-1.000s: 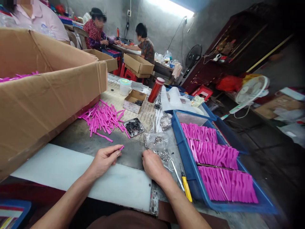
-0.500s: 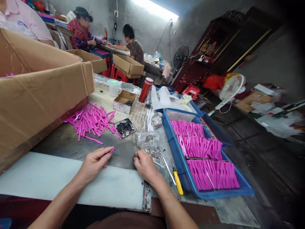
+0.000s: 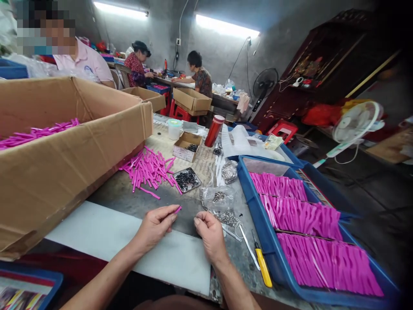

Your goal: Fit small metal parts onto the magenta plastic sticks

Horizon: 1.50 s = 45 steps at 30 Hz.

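Pink strip (image 3: 177, 209), slim and short, pinched in left hand (image 3: 155, 226); right hand (image 3: 209, 230) curled, contents unclear.

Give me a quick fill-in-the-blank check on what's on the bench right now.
The left hand pinches a ____ plastic strip.
The sorted strips lie in a ____ tray.
The screwdriver beside that tray has a ____ handle.
The right hand is nearest a bag of small ____ parts.
Missing words: pink; blue; yellow; metal

Small assembly workshop, cardboard box (image 3: 64, 146) of pink strips (image 3: 150, 170), blue tray (image 3: 258, 215), seated workers (image 3: 200, 79)
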Motion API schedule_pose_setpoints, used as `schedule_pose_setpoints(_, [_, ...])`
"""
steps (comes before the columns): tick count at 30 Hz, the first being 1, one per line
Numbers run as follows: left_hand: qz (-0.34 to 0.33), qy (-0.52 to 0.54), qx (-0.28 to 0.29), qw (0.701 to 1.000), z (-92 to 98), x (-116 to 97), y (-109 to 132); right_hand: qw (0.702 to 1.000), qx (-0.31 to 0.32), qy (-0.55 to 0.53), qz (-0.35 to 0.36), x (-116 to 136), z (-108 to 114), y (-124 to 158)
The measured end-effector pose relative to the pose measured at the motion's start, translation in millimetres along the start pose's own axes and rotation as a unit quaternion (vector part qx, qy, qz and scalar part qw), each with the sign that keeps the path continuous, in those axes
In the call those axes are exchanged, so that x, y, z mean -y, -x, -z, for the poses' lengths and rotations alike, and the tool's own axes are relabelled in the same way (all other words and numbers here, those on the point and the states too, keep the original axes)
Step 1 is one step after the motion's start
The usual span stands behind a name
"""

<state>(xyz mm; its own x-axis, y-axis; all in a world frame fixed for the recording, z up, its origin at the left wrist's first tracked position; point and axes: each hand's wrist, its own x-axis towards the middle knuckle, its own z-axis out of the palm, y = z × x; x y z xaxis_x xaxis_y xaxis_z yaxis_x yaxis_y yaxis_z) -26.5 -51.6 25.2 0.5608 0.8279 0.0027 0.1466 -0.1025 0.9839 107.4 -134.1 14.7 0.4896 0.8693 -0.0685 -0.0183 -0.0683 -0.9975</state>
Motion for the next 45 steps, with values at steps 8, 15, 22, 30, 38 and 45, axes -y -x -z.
schedule_pose_setpoints(8, [-0.044, 0.058, 0.000, 0.997, -20.6, -9.3, 12.0, 0.976, -0.010, -0.213, -0.040, -4.8, -11.5, 4.9])
schedule_pose_setpoints(15, [-0.079, 0.083, 0.000, 0.993, -31.6, -13.3, 20.1, 0.942, -0.007, -0.330, -0.060, 5.9, -14.1, 12.5])
schedule_pose_setpoints(22, [-0.111, 0.071, -0.009, 0.991, -37.4, -11.2, 23.7, 0.930, 0.009, -0.363, -0.059, 6.7, -15.3, 14.9])
schedule_pose_setpoints(30, [-0.133, 0.050, -0.029, 0.990, -36.2, -15.3, 26.6, 0.935, 0.007, -0.351, -0.054, 8.3, -18.0, 15.9])
schedule_pose_setpoints(38, [-0.197, -0.007, -0.040, 0.979, -36.9, -16.9, 26.9, 0.970, -0.012, -0.245, 0.006, -4.2, -17.7, 14.3])
schedule_pose_setpoints(45, [-0.188, -0.022, -0.051, 0.981, -38.0, -14.6, 27.6, 0.983, -0.025, -0.173, 0.050, -11.5, -14.5, 12.8])
